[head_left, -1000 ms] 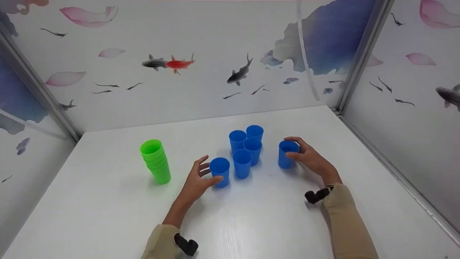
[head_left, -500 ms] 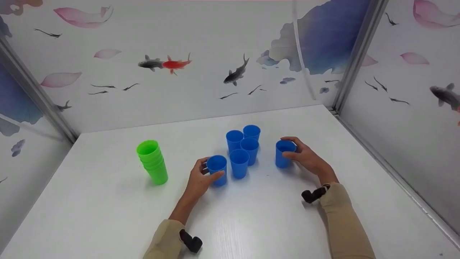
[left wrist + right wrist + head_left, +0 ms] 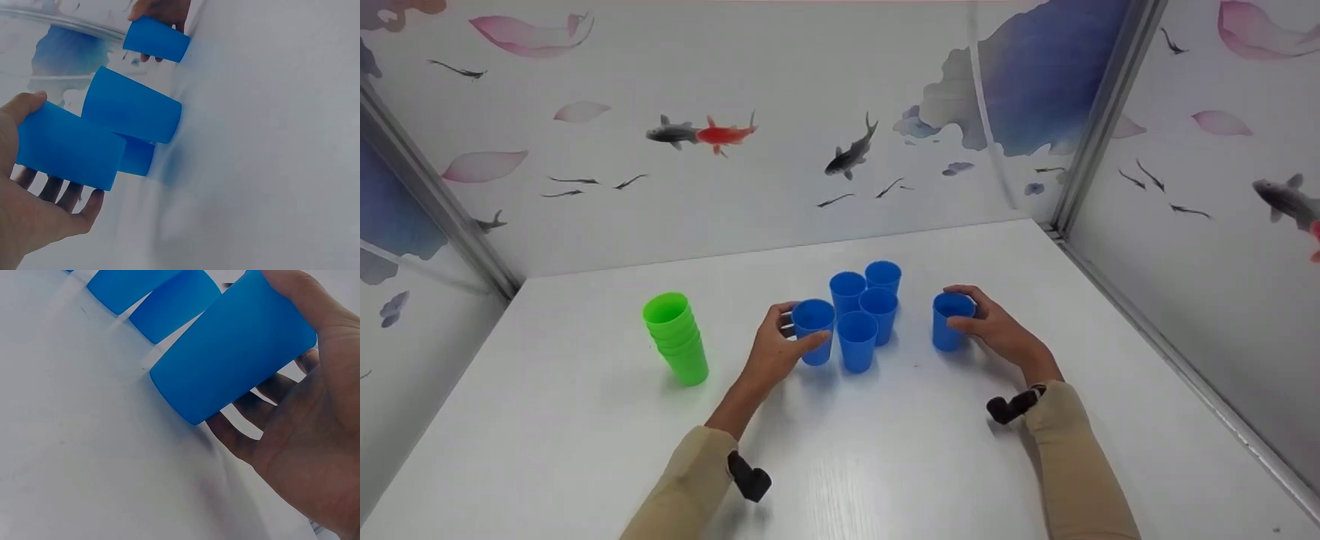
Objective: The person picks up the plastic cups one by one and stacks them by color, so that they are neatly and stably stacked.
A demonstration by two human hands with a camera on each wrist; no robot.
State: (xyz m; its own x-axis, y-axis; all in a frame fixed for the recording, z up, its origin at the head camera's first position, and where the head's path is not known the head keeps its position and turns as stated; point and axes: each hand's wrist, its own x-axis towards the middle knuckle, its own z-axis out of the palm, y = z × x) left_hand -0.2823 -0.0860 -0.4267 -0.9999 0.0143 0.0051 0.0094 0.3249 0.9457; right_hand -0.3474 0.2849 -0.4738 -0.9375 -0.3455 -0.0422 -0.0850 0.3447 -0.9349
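Note:
My left hand [image 3: 772, 352] grips a blue cup [image 3: 813, 341], thumb on the near side and fingers behind it. That cup [image 3: 67, 147] is upright and looks raised off the table, just left of the front cup [image 3: 857, 345] of a blue group. On the right, my right hand [image 3: 1006, 334] holds another blue cup [image 3: 945, 334], its thumb across the near side. The right wrist view shows the fingers curled round this cup [image 3: 236, 349]; its base is at or very near the tabletop.
Several blue cups [image 3: 880, 319] stand upright close together between my hands. A stack of nested green cups [image 3: 684, 345] leans slightly at the left. The white table [image 3: 840, 465] meets a printed wall [image 3: 780, 210] at the back and another on the right.
My left hand has closed round its blue cup and raised it, moving it away from me beside the group. The right hand and its cup stay in place; the view shifts slightly.

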